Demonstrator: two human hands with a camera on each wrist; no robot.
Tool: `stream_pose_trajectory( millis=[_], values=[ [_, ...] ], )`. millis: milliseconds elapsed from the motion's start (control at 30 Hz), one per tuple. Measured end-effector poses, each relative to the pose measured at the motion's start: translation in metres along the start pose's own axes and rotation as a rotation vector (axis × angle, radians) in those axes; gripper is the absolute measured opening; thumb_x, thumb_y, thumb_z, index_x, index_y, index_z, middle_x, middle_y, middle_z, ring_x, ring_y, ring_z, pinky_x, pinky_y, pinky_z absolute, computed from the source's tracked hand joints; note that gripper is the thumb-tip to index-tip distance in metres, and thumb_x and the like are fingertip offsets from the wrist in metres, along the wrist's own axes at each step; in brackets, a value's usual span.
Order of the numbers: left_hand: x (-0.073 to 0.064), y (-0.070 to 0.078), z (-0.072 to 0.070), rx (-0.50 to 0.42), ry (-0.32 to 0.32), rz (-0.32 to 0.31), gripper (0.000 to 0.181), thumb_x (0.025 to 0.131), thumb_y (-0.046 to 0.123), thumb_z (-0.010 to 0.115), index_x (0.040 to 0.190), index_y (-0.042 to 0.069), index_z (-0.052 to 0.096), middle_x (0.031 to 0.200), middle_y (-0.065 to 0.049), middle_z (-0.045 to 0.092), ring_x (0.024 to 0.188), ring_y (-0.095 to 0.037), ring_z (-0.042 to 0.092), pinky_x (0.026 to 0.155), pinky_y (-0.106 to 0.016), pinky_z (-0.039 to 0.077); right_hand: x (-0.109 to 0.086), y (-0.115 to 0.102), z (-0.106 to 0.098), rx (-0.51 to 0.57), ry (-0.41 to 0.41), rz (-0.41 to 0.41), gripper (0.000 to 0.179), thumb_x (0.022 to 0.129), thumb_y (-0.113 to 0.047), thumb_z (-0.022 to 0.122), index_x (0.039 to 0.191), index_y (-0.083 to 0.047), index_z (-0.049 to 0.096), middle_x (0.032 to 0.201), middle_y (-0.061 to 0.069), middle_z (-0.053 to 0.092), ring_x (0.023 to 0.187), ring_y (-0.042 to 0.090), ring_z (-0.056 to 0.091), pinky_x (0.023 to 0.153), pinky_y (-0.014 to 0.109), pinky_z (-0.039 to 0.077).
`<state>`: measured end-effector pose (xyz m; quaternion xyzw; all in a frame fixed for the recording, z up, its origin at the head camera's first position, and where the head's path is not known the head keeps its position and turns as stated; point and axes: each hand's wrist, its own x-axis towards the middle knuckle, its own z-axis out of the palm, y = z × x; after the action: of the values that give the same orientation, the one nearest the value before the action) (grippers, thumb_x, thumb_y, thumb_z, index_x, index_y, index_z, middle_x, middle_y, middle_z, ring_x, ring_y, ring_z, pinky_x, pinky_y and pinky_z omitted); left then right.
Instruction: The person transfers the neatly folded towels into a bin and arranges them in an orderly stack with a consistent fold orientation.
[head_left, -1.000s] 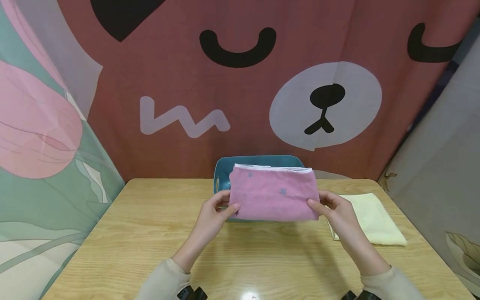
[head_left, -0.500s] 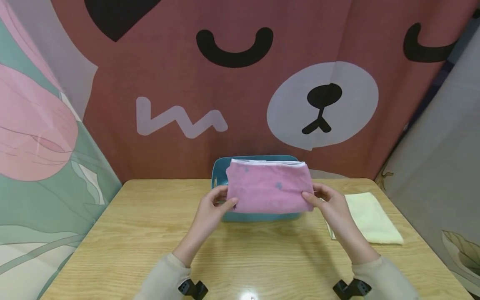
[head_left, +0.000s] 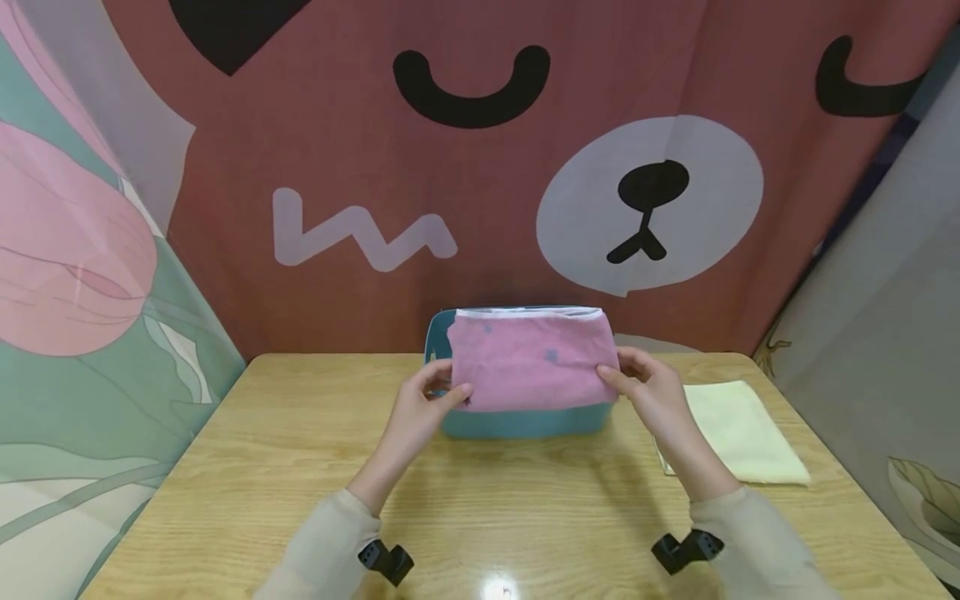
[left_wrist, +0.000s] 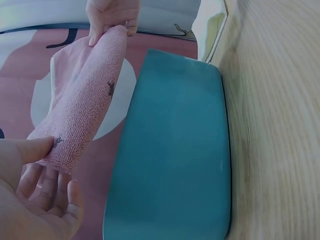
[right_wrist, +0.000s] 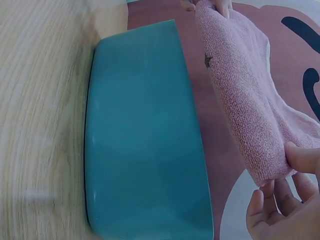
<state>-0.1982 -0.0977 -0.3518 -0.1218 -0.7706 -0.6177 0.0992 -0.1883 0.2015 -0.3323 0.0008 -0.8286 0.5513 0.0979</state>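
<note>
A folded pink towel (head_left: 534, 362) with small grey stars and a white edge is held up between both hands. My left hand (head_left: 422, 408) pinches its left end, thumb in front and fingers behind. At the other end, my right hand (head_left: 651, 392) pinches it the same way. Behind and below the towel stands a teal basket (head_left: 528, 423); the towel hides most of its opening. In the left wrist view the towel (left_wrist: 87, 100) is above the rim of the basket (left_wrist: 170, 150), apart from it. The right wrist view shows the towel's thick folded edge (right_wrist: 240, 100).
A folded pale yellow cloth (head_left: 746, 433) lies on the right side of the wooden table (head_left: 315, 450), near my right forearm. A curtain printed with a bear face (head_left: 360, 150) hangs right behind the table's far edge.
Both hands have moved the pink towel forward and slightly left, further over the teal basket. More of the basket's front wall shows below it. The yellow cloth stays put.
</note>
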Motion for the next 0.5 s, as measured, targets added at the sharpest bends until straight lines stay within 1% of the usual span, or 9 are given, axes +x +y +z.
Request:
stream_pose_trajectory(
  millis=[100, 267, 400, 500],
  values=[
    [0.002, -0.001, -0.001, 0.002, 0.003, 0.011, 0.029, 0.087, 0.005, 0.075, 0.116, 0.001, 0.069, 0.096, -0.009, 0.068, 0.089, -0.020, 0.061, 0.080, -0.031, 0.050, 0.004, -0.001, 0.001, -0.010, 0.007, -0.001, 0.043, 0.094, -0.029, 0.069, 0.128, -0.002, 0.063, 0.110, 0.009, 0.064, 0.099, 0.011, 0.055, 0.079, 0.021, 0.046],
    [0.006, 0.002, -0.002, 0.020, -0.003, -0.001, 0.030, 0.087, 0.005, 0.075, 0.116, 0.004, 0.069, 0.097, -0.008, 0.067, 0.089, -0.019, 0.060, 0.080, -0.032, 0.050, 0.008, -0.004, 0.003, -0.009, 0.006, -0.007, 0.043, 0.095, -0.027, 0.069, 0.129, -0.002, 0.063, 0.110, 0.010, 0.064, 0.097, 0.010, 0.055, 0.078, 0.021, 0.047],
    [0.009, 0.002, -0.003, 0.050, -0.002, -0.002, 0.030, 0.088, 0.007, 0.075, 0.118, 0.005, 0.069, 0.098, -0.007, 0.067, 0.091, -0.020, 0.061, 0.081, -0.034, 0.049, 0.014, -0.003, 0.004, -0.019, -0.001, -0.005, 0.044, 0.095, -0.027, 0.069, 0.131, -0.002, 0.061, 0.114, 0.013, 0.064, 0.098, 0.011, 0.056, 0.078, 0.020, 0.049],
    [0.012, 0.001, -0.003, 0.064, 0.000, -0.004, 0.030, 0.089, 0.008, 0.074, 0.118, 0.005, 0.069, 0.100, -0.007, 0.068, 0.092, -0.021, 0.061, 0.082, -0.035, 0.048, 0.017, -0.003, 0.005, -0.017, -0.005, 0.005, 0.045, 0.096, -0.027, 0.068, 0.132, -0.002, 0.061, 0.118, 0.014, 0.063, 0.101, 0.012, 0.056, 0.079, 0.018, 0.048]
  ],
)
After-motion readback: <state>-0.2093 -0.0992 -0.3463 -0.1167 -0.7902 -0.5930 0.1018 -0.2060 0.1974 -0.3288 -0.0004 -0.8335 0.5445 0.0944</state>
